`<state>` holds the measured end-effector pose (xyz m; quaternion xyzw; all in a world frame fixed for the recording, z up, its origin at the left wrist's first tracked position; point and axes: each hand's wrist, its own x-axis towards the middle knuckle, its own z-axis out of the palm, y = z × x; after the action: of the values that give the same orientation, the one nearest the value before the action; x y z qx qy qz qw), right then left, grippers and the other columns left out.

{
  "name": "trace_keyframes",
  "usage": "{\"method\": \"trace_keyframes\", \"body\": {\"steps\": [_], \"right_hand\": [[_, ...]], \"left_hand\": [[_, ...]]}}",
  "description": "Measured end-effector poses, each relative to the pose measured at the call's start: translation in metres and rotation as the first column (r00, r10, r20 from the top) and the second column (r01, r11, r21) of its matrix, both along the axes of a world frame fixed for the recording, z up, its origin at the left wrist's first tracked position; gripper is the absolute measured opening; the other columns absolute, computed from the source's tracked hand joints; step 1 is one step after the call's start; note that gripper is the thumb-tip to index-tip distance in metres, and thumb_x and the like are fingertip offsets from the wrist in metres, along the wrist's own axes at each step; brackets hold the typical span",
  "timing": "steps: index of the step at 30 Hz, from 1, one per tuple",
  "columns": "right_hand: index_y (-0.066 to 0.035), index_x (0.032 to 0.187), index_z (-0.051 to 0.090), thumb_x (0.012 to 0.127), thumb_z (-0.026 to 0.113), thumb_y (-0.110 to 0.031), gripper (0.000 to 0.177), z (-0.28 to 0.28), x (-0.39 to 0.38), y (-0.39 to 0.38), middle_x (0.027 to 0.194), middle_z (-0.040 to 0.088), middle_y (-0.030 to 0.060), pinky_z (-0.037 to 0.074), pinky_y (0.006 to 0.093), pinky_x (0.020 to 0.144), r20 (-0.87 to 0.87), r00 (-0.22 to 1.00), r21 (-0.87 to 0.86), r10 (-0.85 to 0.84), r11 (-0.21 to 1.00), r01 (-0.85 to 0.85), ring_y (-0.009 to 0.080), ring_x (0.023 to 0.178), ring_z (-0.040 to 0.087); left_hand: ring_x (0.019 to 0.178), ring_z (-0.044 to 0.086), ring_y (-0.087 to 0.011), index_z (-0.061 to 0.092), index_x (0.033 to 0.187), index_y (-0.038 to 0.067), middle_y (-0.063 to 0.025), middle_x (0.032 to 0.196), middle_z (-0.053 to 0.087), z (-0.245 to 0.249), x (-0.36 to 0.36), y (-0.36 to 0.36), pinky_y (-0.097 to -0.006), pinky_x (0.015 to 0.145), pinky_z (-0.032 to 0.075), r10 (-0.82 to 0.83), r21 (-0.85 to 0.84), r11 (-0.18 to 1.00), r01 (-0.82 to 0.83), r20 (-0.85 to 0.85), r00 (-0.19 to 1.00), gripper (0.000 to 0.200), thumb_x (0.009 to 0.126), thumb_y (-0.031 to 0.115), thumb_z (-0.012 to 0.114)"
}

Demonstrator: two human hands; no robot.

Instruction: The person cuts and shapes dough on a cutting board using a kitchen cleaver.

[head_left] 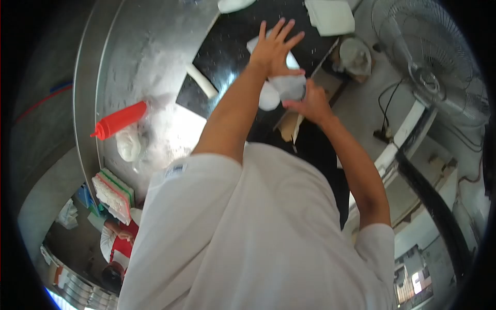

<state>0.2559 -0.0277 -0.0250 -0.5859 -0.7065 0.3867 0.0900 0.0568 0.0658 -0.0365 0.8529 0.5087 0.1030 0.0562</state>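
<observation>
My left hand [271, 50] lies palm down over the black board [222, 46], its fingers spread and its thumb reaching toward my right hand. Under and beside it shows a flat whitish piece [292, 61]. My right hand [312, 103] pinches the edge of a pale grey-white object [289, 87] between thumb and fingers; what it is made of cannot be told. A rounded white lump [269, 97] sits against that object's left side. Farther left, a white stick-like piece [202, 81] lies across the board's edge.
On the metal table [150, 57] lie a red squeeze bottle [121, 120] and a clear plastic bag [128, 143]. A pale folded stack [333, 18] rests at the board's upper right. A fan [421, 57] stands at right, sponges [113, 194] lower left, a co-worker [120, 243] beyond.
</observation>
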Motion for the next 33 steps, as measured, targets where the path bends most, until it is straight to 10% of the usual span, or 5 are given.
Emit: {"method": "trace_keyframes", "body": {"steps": [7, 15, 23, 29, 33], "right_hand": [[0.006, 0.120, 0.051, 0.066, 0.095, -0.049, 0.088, -0.001, 0.002, -0.070, 0.090, 0.072, 0.0272, 0.058, 0.0499, 0.076, -0.066, 0.998, -0.193, -0.017, 0.981, 0.004, 0.0463, 0.086, 0.072], [0.006, 0.115, 0.054, 0.066, 0.090, -0.060, 0.089, -0.011, 0.032, 0.012, 0.090, 0.071, 0.0303, 0.059, 0.0518, 0.077, 0.005, 0.996, 0.074, 0.087, 0.993, -0.087, 0.0493, 0.087, 0.071], [0.006, 0.136, 0.046, 0.067, 0.093, -0.052, 0.101, -0.007, 0.013, -0.096, 0.097, 0.070, 0.0340, 0.055, 0.0548, 0.090, -0.081, 0.996, -0.265, -0.022, 0.964, 0.000, 0.0528, 0.098, 0.068], [0.004, 0.118, 0.051, 0.069, 0.090, -0.054, 0.086, -0.008, 0.068, 0.013, 0.087, 0.069, 0.0288, 0.056, 0.0531, 0.076, 0.060, 0.939, 0.060, 0.338, 0.938, -0.341, 0.0481, 0.086, 0.071], [0.005, 0.116, 0.054, 0.068, 0.092, -0.050, 0.082, 0.009, 0.046, 0.037, 0.093, 0.069, 0.0306, 0.057, 0.0519, 0.081, 0.025, 0.949, -0.007, 0.313, 0.950, -0.313, 0.0465, 0.092, 0.071]], "left_hand": [[0.158, 0.013, -0.0421, 0.033, 0.162, 0.028, -0.0129, 0.172, 0.019, 0.013, 0.001, -0.061, -0.0743, 0.118, 0.012, -0.139, -0.260, 0.957, 0.128, -0.025, 0.990, 0.119, 0.063, 0.083, 0.071], [0.154, 0.027, -0.0352, 0.036, 0.161, 0.029, -0.0093, 0.168, 0.031, -0.005, 0.024, 0.012, -0.0716, 0.117, 0.019, -0.086, 0.038, 0.996, 0.084, 0.073, 0.994, 0.112, 0.066, 0.078, 0.074], [0.158, 0.013, -0.0428, 0.034, 0.162, 0.030, -0.0118, 0.172, 0.019, 0.010, 0.015, -0.080, -0.0813, 0.112, 0.010, -0.231, -0.298, 0.933, 0.200, -0.070, 0.970, 0.117, 0.063, 0.083, 0.069], [0.156, 0.018, -0.0423, 0.036, 0.161, 0.031, -0.0123, 0.171, 0.022, -0.001, 0.037, -0.038, -0.0817, 0.110, 0.015, 0.090, -0.062, 0.994, -0.090, -0.013, 0.996, 0.113, 0.067, 0.084, 0.067], [0.155, 0.021, -0.0403, 0.036, 0.160, 0.013, -0.0198, 0.168, 0.027, 0.039, 0.030, -0.019, -0.0704, 0.120, 0.017, 0.131, -0.159, 0.977, -0.143, -0.088, 0.988, 0.113, 0.071, 0.070, 0.076]]}}
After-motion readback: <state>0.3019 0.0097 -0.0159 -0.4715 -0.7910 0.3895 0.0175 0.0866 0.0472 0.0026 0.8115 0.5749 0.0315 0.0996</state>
